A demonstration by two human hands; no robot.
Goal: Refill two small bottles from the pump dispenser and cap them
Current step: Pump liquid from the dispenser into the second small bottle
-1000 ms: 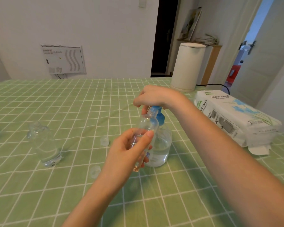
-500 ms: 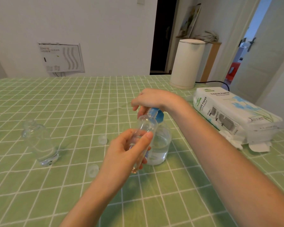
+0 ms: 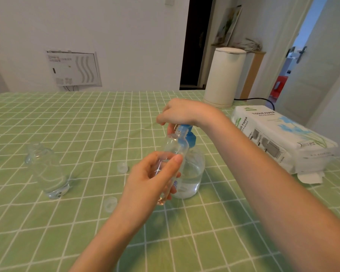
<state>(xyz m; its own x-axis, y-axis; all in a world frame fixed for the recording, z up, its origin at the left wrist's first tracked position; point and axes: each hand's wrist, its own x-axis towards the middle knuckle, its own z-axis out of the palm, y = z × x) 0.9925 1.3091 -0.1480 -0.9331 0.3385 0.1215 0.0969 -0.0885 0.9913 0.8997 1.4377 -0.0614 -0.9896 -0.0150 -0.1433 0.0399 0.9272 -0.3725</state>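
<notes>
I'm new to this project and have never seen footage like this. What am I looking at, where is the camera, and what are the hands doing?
No machine here: these are a person's two bare hands, filmed by one wide-angle camera worn on their head, looking forward and down. The left hand grips a small clear bottle, tilted, its open mouth at the spout of the pump dispenser. The right hand rests on the blue pump head, fingers curled over it. On the green checked tablecloth stand a second small bottle, uncapped, two loose clear caps, a tissue pack and a white appliance.
</notes>
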